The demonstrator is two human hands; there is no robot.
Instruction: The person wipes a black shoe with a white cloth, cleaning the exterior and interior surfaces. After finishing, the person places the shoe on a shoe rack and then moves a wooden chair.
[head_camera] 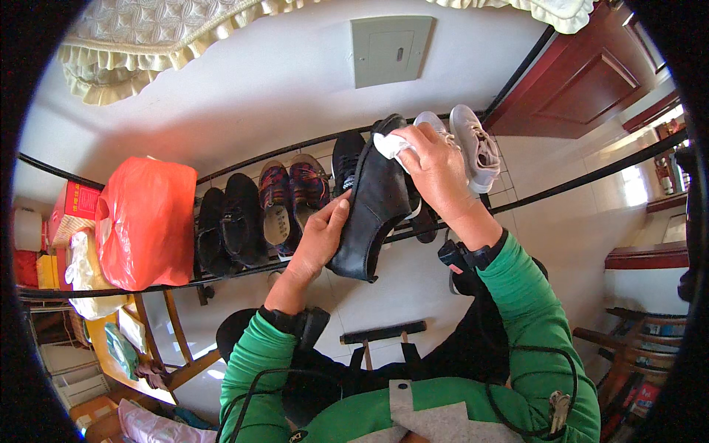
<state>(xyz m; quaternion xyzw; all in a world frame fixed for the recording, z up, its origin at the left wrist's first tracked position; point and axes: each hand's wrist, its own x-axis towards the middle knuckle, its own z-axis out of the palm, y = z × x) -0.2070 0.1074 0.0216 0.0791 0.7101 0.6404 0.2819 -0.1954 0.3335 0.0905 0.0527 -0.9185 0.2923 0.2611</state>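
Note:
A black leather shoe [372,202] is held on its side above the rack, toe away from me. My left hand [325,231] grips it by the sole edge, thumb on top. In my right hand [435,166] is a white cloth or tissue [392,145], pressed against the shoe near the toe. Behind it, on the rack, stand a black lace-up shoe [347,160] and a pair of light sneakers [475,147]. To the left are multicoloured shoes [275,183] and dark slip-on shoes [241,221].
The black metal rack's rail [587,173] runs across in front of me. A full red plastic bag [148,221] sits at its left end, beside a red box [82,200]. A wall panel [392,51] and a reddish wooden door [587,83] are behind. A wooden chair [631,346] stands at right.

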